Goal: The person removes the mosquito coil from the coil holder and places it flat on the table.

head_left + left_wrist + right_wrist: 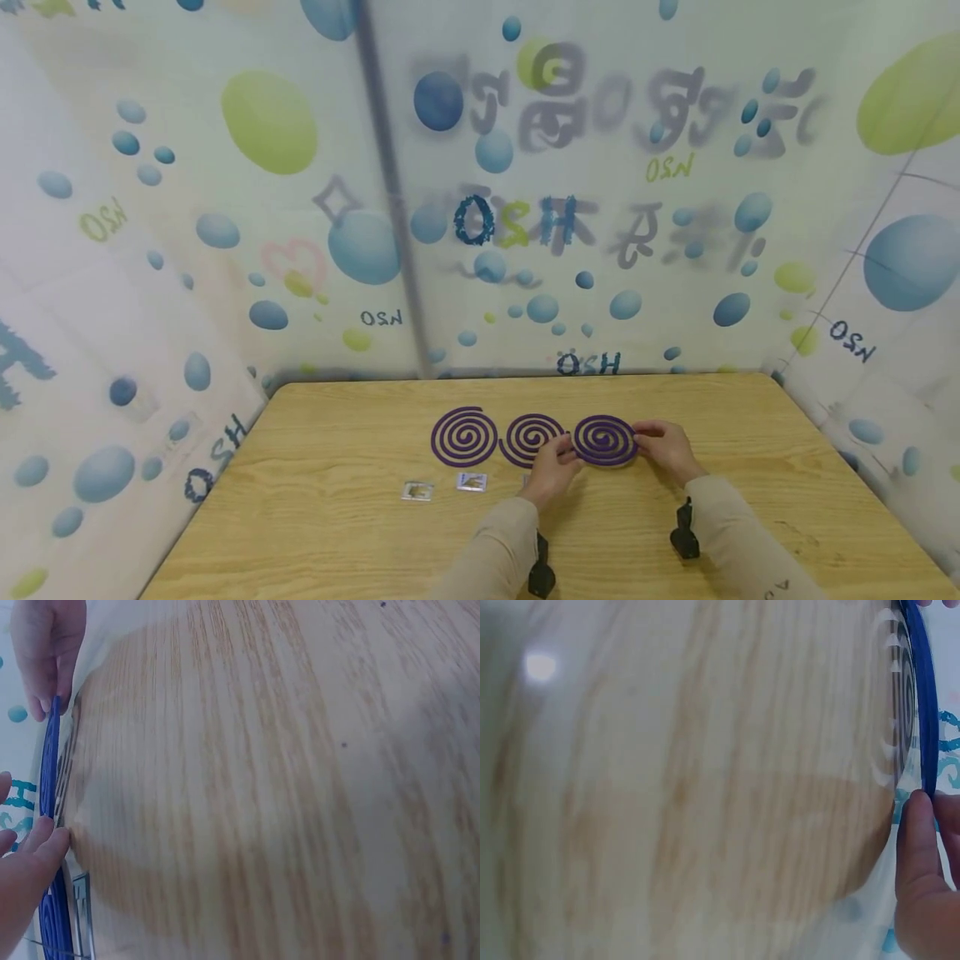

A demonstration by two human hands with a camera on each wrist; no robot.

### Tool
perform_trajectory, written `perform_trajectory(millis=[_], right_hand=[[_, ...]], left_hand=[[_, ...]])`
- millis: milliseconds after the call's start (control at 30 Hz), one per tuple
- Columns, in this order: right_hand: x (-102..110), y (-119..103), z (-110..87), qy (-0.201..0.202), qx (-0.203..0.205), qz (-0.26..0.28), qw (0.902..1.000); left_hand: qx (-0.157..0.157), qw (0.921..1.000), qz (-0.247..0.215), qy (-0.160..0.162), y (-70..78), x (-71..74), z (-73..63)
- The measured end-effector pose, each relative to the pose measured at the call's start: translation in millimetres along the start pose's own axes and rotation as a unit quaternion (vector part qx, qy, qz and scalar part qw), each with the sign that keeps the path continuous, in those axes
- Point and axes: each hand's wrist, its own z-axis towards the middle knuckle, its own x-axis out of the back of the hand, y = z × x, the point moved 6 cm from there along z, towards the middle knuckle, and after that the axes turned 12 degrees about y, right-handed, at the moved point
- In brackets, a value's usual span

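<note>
A purple mosquito coil (pixel 604 440), the rightmost of three in a row, is held between both hands, close over the table. My right hand (pixel 667 450) pinches its right edge between thumb and fingers; the right wrist view shows the coil (pixel 928 705) edge-on, above its shadow or reflection. At the opposite edge, my left hand (pixel 553 473) holds the rim with its fingertips, and its forward part overlaps the middle coil (pixel 531 429) in the head view. The left coil (pixel 464 437) lies flat, its outer end pointing up and right.
Two small flat packets, one clear (pixel 417 491) and one whitish (pixel 472 482), lie in front of the coils. Another is mostly hidden by the left hand. The wooden table (pixel 337 442) ends at a printed curtain (pixel 480 317) behind and at both sides.
</note>
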Motion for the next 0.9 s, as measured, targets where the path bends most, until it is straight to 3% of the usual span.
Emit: perform_trajectory(millis=[200, 633, 900], right_hand=[[2, 0, -2.9, 0.003, 0.004, -0.015, 0.9999], [3, -7, -5.3, 0.008, 0.014, -0.035, 0.9993], [-1, -26, -9.3, -0.01, 0.02, -0.001, 0.9998]], left_hand=[[0.018, 0.9997, -0.009, -0.013, -2.0, -1.4, -3.8], [0.003, 1.0, -0.007, 0.002, 2.5, 11.2, 2.9], [-0.003, 0.9995, -0.023, -0.021, 14.1, 19.4, 5.3]])
